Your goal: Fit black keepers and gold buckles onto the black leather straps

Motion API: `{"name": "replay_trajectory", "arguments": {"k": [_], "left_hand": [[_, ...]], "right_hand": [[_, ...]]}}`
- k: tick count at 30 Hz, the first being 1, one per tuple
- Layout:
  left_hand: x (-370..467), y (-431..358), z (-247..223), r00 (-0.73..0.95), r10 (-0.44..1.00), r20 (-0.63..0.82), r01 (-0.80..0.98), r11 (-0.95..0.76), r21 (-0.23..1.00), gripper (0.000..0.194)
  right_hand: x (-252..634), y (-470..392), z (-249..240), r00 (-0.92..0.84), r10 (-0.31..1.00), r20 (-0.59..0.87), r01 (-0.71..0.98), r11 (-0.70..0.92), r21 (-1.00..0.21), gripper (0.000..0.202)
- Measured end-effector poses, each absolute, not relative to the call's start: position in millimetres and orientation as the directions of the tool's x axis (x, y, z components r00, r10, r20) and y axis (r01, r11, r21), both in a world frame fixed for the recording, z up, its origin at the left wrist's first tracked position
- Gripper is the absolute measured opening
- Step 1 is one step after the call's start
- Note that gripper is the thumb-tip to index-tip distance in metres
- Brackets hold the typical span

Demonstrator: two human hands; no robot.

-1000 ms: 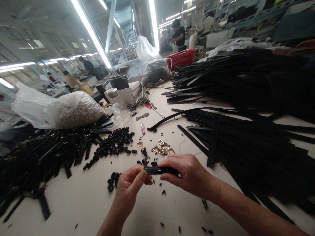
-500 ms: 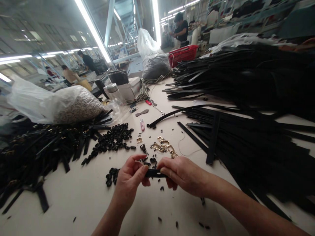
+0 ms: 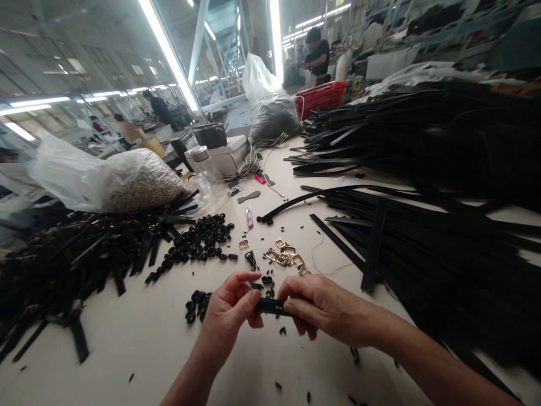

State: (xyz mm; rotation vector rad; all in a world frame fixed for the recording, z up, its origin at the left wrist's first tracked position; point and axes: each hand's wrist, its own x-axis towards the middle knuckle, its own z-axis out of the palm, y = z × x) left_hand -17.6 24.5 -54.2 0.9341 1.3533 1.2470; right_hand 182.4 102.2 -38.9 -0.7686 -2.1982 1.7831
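Note:
Between my two hands is a short black strap (image 3: 270,306), stretched level just above the table. My left hand (image 3: 232,304) pinches its left end between thumb and fingers. The right end is gripped by my right hand (image 3: 315,304), whose fingers hide part of it; a small slot shows in the strap beside the thumb. Beyond my hands lie several gold buckles (image 3: 289,255) and one single buckle (image 3: 244,245). Small black loops (image 3: 198,237) are heaped to the left, with a smaller cluster (image 3: 196,304) beside my left wrist.
Long black straps (image 3: 422,242) are piled high on the right. Shorter straps (image 3: 76,254) form a heap at left, beneath a plastic bag (image 3: 139,180). Pink-handled snips (image 3: 249,217), a glass jar (image 3: 205,163) and a red basket (image 3: 321,101) stand farther back. People work in the background.
The view has shifted slightly, so everything sits a little farther right and lower. Both hands still hold the strap; my right thumb now covers more of its slot.

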Motion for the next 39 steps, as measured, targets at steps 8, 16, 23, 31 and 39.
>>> {"name": "replay_trajectory", "arguments": {"k": [8, 16, 23, 31, 39], "left_hand": [[-19.2, 27.2, -59.9, -0.072, 0.963, -0.261, -0.125, 0.251, 0.96, 0.034], [-16.1, 32.2, -63.2, -0.093, 0.962, -0.255, -0.264, 0.223, 0.938, 0.031], [-11.0, 32.6, -65.3, -0.096, 0.977, -0.189, -0.271, 0.157, 0.95, 0.029], [-6.3, 31.0, -72.3, -0.087, 0.989, -0.123, -0.25, 0.098, 0.963, 0.027], [-69.0, 49.8, -54.1, -0.212, 0.976, 0.051, 0.434, 0.047, 0.9, 0.019]], "right_hand": [[184.8, 108.5, -52.5, -0.754, 0.58, 0.31, 0.362, 0.759, -0.541, 0.017], [180.8, 104.9, -56.6, -0.728, 0.516, 0.451, 0.372, 0.85, -0.373, 0.019], [171.8, 99.8, -68.2, -0.661, 0.634, 0.402, 0.29, 0.709, -0.642, 0.009], [172.3, 100.4, -73.3, -0.674, 0.578, 0.46, 0.295, 0.781, -0.55, 0.014], [183.6, 118.7, -71.1, -0.601, 0.602, 0.526, 0.402, 0.796, -0.452, 0.017]]}}
